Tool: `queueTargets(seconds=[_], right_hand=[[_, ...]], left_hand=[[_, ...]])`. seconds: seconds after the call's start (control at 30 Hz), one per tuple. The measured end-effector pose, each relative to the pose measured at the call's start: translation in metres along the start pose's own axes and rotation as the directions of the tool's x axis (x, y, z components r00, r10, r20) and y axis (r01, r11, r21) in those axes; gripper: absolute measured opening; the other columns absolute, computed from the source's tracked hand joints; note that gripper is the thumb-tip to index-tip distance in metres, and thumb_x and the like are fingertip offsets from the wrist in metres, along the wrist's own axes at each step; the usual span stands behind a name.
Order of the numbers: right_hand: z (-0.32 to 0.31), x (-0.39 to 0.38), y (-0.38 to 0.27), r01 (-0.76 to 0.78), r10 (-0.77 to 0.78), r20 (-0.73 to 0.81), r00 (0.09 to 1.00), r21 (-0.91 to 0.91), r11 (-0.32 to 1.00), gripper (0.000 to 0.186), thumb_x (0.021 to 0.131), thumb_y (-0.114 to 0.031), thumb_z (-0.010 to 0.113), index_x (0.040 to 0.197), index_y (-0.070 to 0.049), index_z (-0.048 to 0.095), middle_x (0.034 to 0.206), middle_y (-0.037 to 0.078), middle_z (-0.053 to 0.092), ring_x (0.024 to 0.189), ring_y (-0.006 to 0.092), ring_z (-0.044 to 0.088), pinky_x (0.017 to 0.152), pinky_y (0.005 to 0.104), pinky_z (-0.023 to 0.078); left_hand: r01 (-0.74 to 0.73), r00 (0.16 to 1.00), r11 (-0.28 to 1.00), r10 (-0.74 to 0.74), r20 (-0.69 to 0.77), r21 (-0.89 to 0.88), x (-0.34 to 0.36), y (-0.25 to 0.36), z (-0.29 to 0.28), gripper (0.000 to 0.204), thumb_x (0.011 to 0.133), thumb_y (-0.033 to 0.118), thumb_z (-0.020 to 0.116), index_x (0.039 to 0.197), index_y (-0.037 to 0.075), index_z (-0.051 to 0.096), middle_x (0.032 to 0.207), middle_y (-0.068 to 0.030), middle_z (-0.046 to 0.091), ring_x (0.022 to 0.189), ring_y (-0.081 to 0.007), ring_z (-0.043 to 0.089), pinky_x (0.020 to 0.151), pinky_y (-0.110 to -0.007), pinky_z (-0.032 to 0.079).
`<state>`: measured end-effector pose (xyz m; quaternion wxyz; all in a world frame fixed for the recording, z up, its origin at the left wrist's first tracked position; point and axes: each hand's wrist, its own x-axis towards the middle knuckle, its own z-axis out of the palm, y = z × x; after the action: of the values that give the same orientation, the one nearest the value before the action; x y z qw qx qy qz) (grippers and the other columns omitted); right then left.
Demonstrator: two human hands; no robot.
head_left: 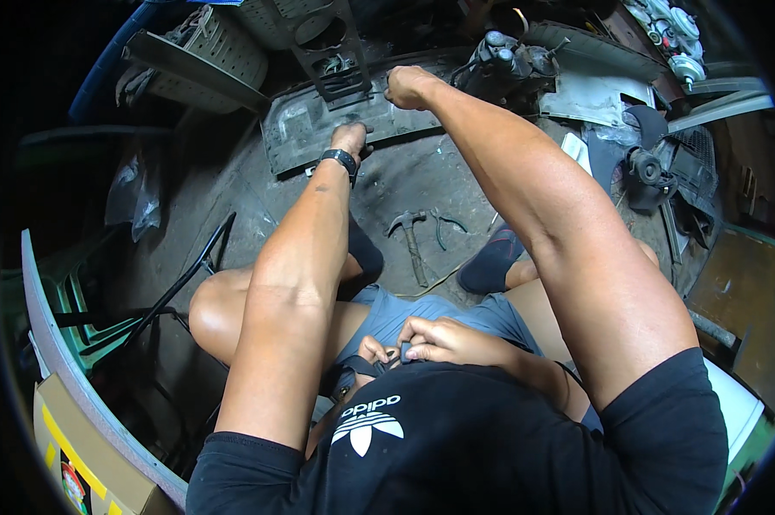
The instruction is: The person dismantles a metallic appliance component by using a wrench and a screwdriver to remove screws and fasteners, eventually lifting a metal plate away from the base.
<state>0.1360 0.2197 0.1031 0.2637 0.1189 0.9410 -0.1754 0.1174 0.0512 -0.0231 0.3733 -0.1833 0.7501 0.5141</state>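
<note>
Both my arms reach out over a grey, worn metal panel (297, 129) that lies on the ground. Near its front edge, my left hand (349, 137), with a dark wristband, is closed with the fingers curled down. Farther off and to the right, my right hand (409, 87) is closed in a fist beside an upright metal frame (327, 51) with a round opening. What either hand grips is hidden from view. A claw hammer (414, 249) and green-handled pliers (443, 227) lie on the ground between my feet.
Another person's hands (447, 341) meet at my lap around a small dark thing. Perforated light panels (224, 64) lean at the far left, with greasy machine parts (503, 60) at the back. A cardboard box (87, 446) and green plastic chair (87, 318) stand left.
</note>
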Motion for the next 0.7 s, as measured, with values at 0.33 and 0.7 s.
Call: queueTargets(seconds=[0.33, 0.7], right_hand=[[0.005, 0.0, -0.006, -0.019, 0.02, 0.024, 1.0, -0.011, 1.0, 0.031, 0.097, -0.02, 0.057, 0.116, -0.005, 0.077, 0.125, 0.022, 0.07, 0.121, 0.0375, 0.067, 0.1, 0.0434, 0.055], [0.003, 0.006, -0.008, -0.006, 0.007, 0.02, 1.0, -0.026, 1.0, 0.028, 0.094, -0.018, 0.063, 0.115, -0.006, 0.077, 0.126, 0.021, 0.07, 0.122, 0.0385, 0.065, 0.1, 0.043, 0.055]], left_hand=[[0.032, 0.999, 0.999, -0.032, 0.015, -0.017, -0.001, -0.01, 0.001, 0.022, 0.1, 0.022, 0.059, 0.109, 0.01, 0.075, 0.083, -0.0056, 0.052, 0.061, -0.0166, 0.05, 0.06, -0.029, 0.057], [0.021, 1.0, 0.999, -0.022, 0.005, 0.023, -0.006, -0.015, 0.009, 0.025, 0.1, 0.024, 0.059, 0.107, 0.009, 0.078, 0.079, -0.0059, 0.055, 0.059, -0.0153, 0.045, 0.056, -0.031, 0.045]])
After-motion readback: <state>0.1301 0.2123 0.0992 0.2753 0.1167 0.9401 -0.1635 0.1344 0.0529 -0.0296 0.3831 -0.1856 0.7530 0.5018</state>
